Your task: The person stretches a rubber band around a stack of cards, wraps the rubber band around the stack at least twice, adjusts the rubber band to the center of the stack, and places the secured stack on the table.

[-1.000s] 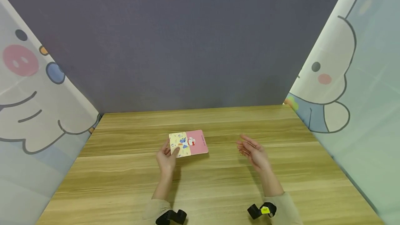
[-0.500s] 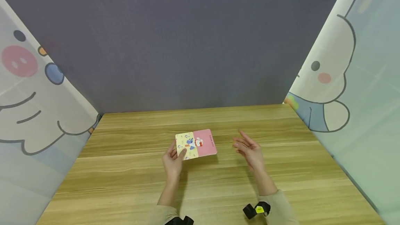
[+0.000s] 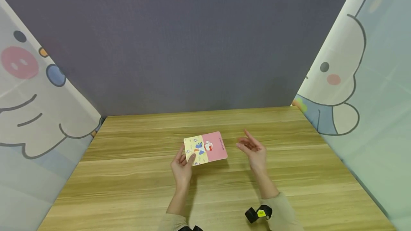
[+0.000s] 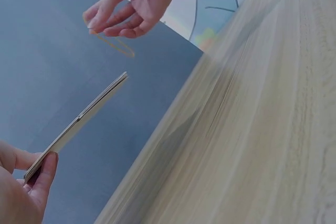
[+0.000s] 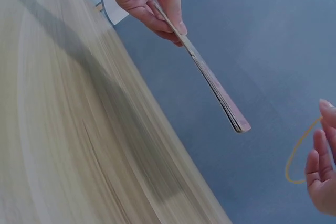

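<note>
My left hand (image 3: 182, 170) pinches a thin booklet (image 3: 216, 147) by its left edge, thumb on top and fingers beneath. One half of it is pale yellow with a blue cartoon animal, the other pink with a white rabbit-like figure and small lettering. Edge-on in the right wrist view, the booklet (image 5: 215, 85) shows several thin layers and a seam midway. It is held above the table, tilted. To its right, apart from it, my right hand (image 3: 257, 156) holds a thin yellow-orange rubber band (image 4: 119, 47) at the fingertips; the loop hangs free in both wrist views.
A wood-grain table (image 3: 128, 188) lies beneath both hands. Behind it rises a dark grey panel (image 3: 199, 45). Cartoon-printed curtains (image 3: 363, 152) stand along the left and right sides. Black wrist cameras (image 3: 252, 215) sit on the sleeves.
My left hand has carried the booklet to the right. The right hand has shifted slightly left and away from me, so the two hands are closer together.
</note>
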Motion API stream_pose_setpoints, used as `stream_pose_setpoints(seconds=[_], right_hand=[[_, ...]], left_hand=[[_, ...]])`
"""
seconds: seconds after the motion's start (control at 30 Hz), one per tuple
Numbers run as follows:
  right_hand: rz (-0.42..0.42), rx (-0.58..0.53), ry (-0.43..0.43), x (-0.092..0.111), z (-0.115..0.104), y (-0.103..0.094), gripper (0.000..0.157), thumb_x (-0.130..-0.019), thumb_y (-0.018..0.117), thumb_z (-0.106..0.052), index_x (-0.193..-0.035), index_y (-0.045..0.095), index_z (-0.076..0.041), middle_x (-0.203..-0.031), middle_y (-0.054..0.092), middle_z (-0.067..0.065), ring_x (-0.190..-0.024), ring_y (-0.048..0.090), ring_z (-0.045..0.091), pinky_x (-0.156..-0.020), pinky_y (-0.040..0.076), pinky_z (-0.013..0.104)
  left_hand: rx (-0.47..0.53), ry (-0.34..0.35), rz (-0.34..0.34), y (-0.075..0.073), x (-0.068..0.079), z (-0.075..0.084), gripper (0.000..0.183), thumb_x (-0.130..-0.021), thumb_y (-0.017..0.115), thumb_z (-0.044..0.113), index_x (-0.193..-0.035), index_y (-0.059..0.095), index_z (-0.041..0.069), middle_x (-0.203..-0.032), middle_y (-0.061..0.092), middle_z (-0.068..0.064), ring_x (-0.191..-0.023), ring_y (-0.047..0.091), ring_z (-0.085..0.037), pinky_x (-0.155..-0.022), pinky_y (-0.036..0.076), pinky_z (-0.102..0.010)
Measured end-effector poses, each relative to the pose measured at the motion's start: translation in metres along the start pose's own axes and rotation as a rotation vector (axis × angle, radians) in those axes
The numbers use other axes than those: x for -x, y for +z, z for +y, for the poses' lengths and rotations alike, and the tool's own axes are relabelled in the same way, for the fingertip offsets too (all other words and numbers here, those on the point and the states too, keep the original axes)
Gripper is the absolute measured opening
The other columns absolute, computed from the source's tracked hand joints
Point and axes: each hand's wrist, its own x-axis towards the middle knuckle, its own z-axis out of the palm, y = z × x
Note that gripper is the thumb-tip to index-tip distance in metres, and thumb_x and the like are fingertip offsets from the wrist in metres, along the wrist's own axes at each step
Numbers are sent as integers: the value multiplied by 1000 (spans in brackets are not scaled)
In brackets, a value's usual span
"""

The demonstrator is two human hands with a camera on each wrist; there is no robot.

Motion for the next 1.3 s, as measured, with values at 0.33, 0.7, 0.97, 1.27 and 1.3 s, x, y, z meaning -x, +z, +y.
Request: stream_pose_setpoints(seconds=[0.33,0.7,0.97,1.27,1.3], right_hand=[[-124,-53,-151,6,-63,49,41,-84,55,9,-124,49,6,-95,67,9,-87,63,16,-76,51,20],[-166,-3,-207,10,-68,60,42,-83,54,13,-124,43,12,-93,67,13,-84,65,18,-75,53,23],[-229,-76,-211,11,-44,48,53,-76,65,9,-126,46,5,-101,65,15,-90,63,22,-75,54,26],[-133,88,-62,18,-72,68,56,-71,62,20,-122,39,18,-109,62,4,-95,60,20,-79,52,32],[-124,107,-50,19,-72,69,56,-71,61,21,-122,39,18,-111,61,4,-95,59,19,-80,52,32]], left_hand=[[31,6,1,0,2,-1,50,-76,64,-11,-123,50,-6,-92,62,-28,-77,65,-24,-61,54,-19],[36,13,6,-1,2,1,49,-76,64,-11,-123,51,-5,-91,62,-28,-73,65,-19,-61,54,-18],[39,5,7,-1,1,5,48,-76,64,-11,-122,51,-6,-91,62,-28,-73,65,-18,-63,54,-19],[18,54,8,1,-1,11,49,-76,66,-10,-122,51,-6,-90,62,-28,-75,65,-20,-63,54,-19],[25,54,4,1,-1,11,49,-76,66,-10,-122,51,-6,-90,62,-28,-75,65,-20,-63,54,-19]])
